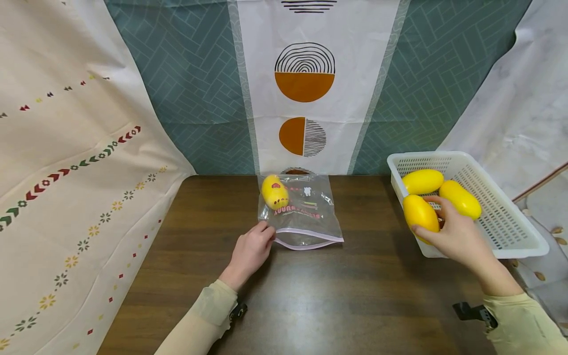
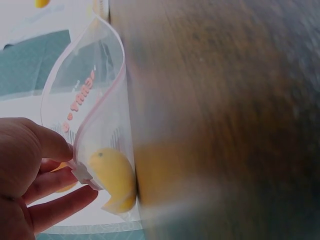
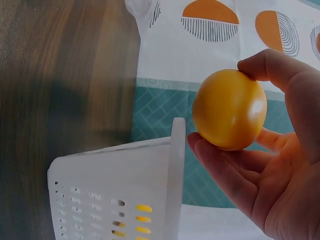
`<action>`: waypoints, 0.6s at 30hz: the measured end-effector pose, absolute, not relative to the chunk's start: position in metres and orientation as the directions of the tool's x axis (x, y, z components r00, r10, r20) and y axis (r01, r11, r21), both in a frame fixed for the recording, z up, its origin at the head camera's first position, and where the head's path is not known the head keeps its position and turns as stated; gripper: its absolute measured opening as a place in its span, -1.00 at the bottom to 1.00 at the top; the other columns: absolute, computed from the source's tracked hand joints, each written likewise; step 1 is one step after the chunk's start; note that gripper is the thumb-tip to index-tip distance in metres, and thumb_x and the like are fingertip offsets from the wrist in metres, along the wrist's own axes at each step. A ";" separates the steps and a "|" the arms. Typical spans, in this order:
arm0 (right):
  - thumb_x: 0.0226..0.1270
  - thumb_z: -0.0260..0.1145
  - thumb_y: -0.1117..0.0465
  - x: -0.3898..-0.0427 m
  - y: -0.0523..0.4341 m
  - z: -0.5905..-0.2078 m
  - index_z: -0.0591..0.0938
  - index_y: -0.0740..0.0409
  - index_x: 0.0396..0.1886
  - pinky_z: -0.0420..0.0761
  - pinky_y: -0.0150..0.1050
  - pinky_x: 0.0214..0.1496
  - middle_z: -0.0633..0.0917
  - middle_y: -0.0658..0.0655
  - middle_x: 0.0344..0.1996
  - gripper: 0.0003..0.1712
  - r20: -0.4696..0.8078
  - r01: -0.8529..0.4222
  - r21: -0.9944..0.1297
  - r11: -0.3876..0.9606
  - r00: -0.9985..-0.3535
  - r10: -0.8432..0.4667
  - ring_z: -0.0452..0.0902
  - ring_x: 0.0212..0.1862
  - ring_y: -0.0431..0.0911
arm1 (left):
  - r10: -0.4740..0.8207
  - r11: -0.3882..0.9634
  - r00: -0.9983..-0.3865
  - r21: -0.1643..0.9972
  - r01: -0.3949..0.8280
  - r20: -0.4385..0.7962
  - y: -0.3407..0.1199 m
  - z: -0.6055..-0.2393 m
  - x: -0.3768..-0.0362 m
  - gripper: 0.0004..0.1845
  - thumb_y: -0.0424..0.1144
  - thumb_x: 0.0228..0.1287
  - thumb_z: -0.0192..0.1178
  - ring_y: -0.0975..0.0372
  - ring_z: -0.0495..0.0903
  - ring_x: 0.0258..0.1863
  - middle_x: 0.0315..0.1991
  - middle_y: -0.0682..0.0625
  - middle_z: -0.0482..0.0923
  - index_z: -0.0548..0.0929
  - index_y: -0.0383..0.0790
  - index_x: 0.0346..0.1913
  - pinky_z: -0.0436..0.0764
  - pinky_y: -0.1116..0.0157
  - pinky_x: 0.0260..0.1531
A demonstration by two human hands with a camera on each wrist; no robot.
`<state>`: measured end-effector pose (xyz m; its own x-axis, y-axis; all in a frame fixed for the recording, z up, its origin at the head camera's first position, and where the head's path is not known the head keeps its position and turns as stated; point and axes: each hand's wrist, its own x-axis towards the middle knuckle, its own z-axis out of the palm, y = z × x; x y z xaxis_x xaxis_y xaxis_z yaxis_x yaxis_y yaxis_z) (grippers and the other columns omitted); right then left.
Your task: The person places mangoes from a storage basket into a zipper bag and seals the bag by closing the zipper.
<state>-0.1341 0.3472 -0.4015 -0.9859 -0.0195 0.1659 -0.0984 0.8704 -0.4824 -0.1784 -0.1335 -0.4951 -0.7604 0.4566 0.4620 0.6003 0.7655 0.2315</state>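
Observation:
A clear zip bag [image 1: 312, 224] with a pale purple zip edge lies on the table, one yellow mango [image 1: 275, 191] inside it. My left hand [image 1: 253, 249] pinches the left corner of the bag's mouth; the left wrist view shows the zip bag [image 2: 107, 107] gaping there. My right hand [image 1: 463, 239] grips another yellow mango [image 1: 419, 214] between thumb and fingers, just over the left rim of a white basket [image 1: 525, 241]. Seen from the right wrist, this held mango [image 3: 229, 110] is raised above the rim. Two more mangoes [image 1: 460, 199] rest in the basket.
The brown wooden table [image 1: 346, 291] spreads beneath everything. A patterned cloth [image 1: 195, 88] hangs along the back edge, with a cream cloth [image 1: 80, 197] on the left and a pale cloth [image 1: 523, 108] on the right.

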 end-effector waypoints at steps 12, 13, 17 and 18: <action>0.31 0.58 -0.13 -0.133 0.332 -0.403 0.32 0.06 0.54 0.57 -0.09 -0.34 0.70 0.52 0.03 -0.04 0.130 -0.117 -0.528 0.841 -0.990 -0.056 0.69 -0.18 0.21 | 0.453 0.763 -0.759 0.238 0.601 0.467 -0.130 -0.494 -0.178 -0.80 -0.43 0.19 0.57 0.21 0.51 -0.47 -0.32 0.00 0.55 0.72 -0.18 -0.27 0.69 0.28 -0.45; 0.32 0.57 -0.13 -0.133 0.331 -0.404 0.31 0.05 0.54 0.57 -0.09 -0.33 0.70 0.51 0.04 -0.04 0.128 -0.118 -0.530 0.840 -0.990 -0.058 0.70 -0.17 0.21 | 0.453 0.762 -0.758 0.238 0.603 0.468 -0.130 -0.494 -0.178 -0.80 -0.43 0.19 0.57 0.21 0.51 -0.47 -0.32 0.01 0.55 0.72 -0.18 -0.26 0.69 0.28 -0.45; 0.31 0.57 -0.13 -0.132 0.326 -0.405 0.31 0.06 0.54 0.58 -0.09 -0.36 0.70 0.50 0.02 -0.04 0.130 -0.127 -0.536 0.835 -0.989 -0.067 0.68 -0.24 0.16 | 0.453 0.763 -0.754 0.231 0.604 0.476 -0.128 -0.493 -0.178 -0.81 -0.42 0.20 0.57 0.22 0.51 -0.48 -0.32 0.02 0.54 0.73 -0.17 -0.27 0.69 0.29 -0.45; 0.31 0.57 -0.14 -0.132 0.325 -0.405 0.32 0.07 0.54 0.59 -0.09 -0.35 0.70 0.49 0.02 -0.04 0.128 -0.127 -0.537 0.834 -0.989 -0.068 0.69 -0.22 0.16 | 0.454 0.764 -0.754 0.229 0.604 0.475 -0.128 -0.493 -0.178 -0.81 -0.42 0.20 0.57 0.22 0.50 -0.48 -0.32 0.02 0.54 0.72 -0.17 -0.27 0.69 0.30 -0.45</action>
<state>-0.1320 0.3249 -0.4049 -0.9894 -0.0683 0.1282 -0.1271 0.8342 -0.5367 -0.1781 -0.1278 -0.4935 -0.7539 0.4542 0.4748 0.6040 0.7635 0.2286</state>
